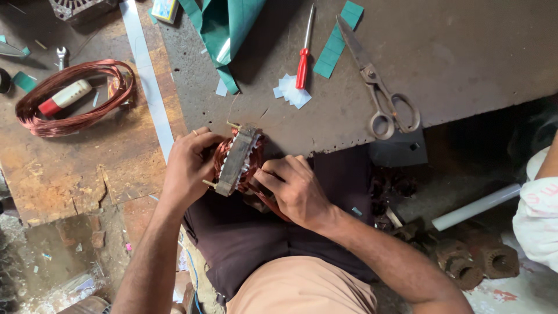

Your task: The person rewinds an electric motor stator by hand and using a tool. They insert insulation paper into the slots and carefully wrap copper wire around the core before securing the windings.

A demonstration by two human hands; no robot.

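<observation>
— What is being worked on, and where is it held?

— A motor stator, a stack of grey metal laminations with copper windings bulging from its faces, is held on edge over the lap, right at the near edge of the dark workbench. It is gripped from the left by the left hand, whose fingers are closed round the stack. The right hand is pressed against the right face, fingertips pinched together on what seems to be a copper strand; the exact grasp is hidden by the knuckles, so this is only supposed.

— How much can be judged done?

— Coils are already seated in the slots, and white slot liners are seen between the turns. The winding is judged well advanced but not closed up: a loose reddish lead is seen trailing under the right hand.

— What lies around it?

— Farther off on the bench, a red-handled screwdriver is laid beside white paper scraps, with scissors to the right and green insulating sheet to the left. At far left a spare copper wire coil is left on the rusty table. Old wound cores are seen on the floor at near right.
</observation>
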